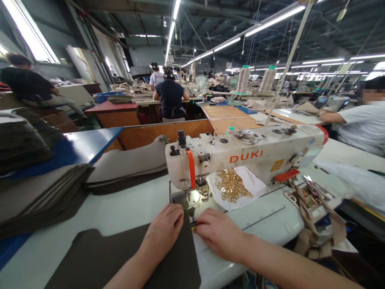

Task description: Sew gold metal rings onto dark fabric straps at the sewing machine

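A white DUKI sewing machine (240, 154) stands on the pale table (126, 208). A dark brown panel (99, 257) lies flat in front of its needle (190, 196). My left hand (164, 230) rests on the panel's right edge, fingers curled down and pressing it. Just to the right, my right hand (218, 233) pinches the panel's edge with its fingertips close to the needle. Behind my right hand, a heap of gold metal rings (232, 184) lies on a white cloth.
Stacks of dark panels (45, 200) sit at the left, with beige pieces (126, 162) behind. A tray of small tools (309, 194) and hanging brown straps (313, 228) are at the right. Other people work at tables behind and at the far right.
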